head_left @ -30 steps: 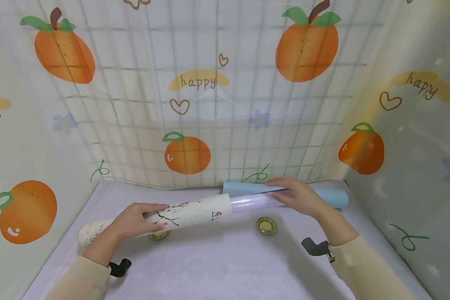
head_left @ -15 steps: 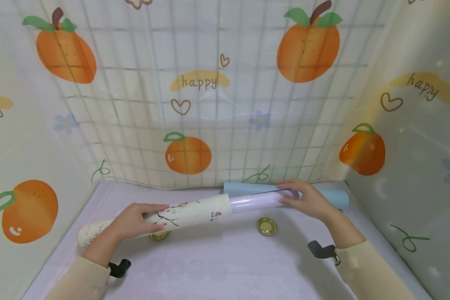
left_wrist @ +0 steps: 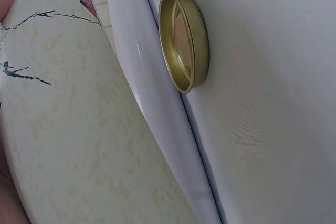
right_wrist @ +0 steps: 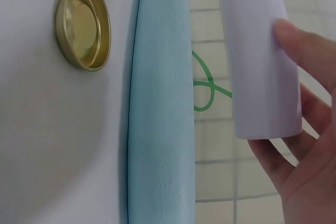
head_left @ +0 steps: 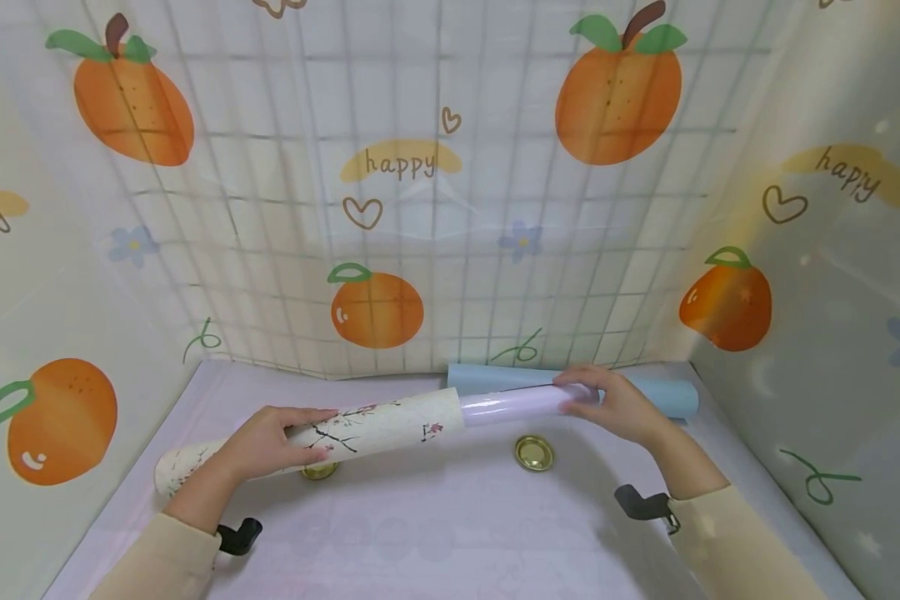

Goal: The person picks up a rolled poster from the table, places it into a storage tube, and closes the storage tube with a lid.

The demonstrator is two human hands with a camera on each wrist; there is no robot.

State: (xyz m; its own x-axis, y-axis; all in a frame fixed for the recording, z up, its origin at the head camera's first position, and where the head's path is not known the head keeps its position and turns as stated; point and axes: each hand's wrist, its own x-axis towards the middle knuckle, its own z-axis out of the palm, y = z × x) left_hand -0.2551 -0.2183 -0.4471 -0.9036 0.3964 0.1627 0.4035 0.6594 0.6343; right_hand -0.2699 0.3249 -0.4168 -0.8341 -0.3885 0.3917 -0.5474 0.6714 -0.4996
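Observation:
A cream cardboard tube (head_left: 397, 425) printed with dark branches and pink blossoms slants across the middle of the head view, above the table. My left hand (head_left: 262, 446) grips it around the middle, thumb on the near side. Out of its right end sticks a rolled lilac sheet (head_left: 506, 406). The fingers and thumb of my right hand (head_left: 618, 408) hold that roll near its free end. In the right wrist view the lilac roll (right_wrist: 262, 72) has its end just inside the fingers. How far the roll reaches into the tube is hidden.
A light blue roll (head_left: 667, 397) lies along the back of the table, behind my right hand. One gold round cap (head_left: 534, 453) lies below the lilac roll; another gold cap (head_left: 319, 472) is partly covered by the tube. Patterned curtains enclose the lilac-covered table.
My right hand has slid a little right along the lilac roll to its free end, and that end now looks narrower. The left hand and tube stay nearly still.

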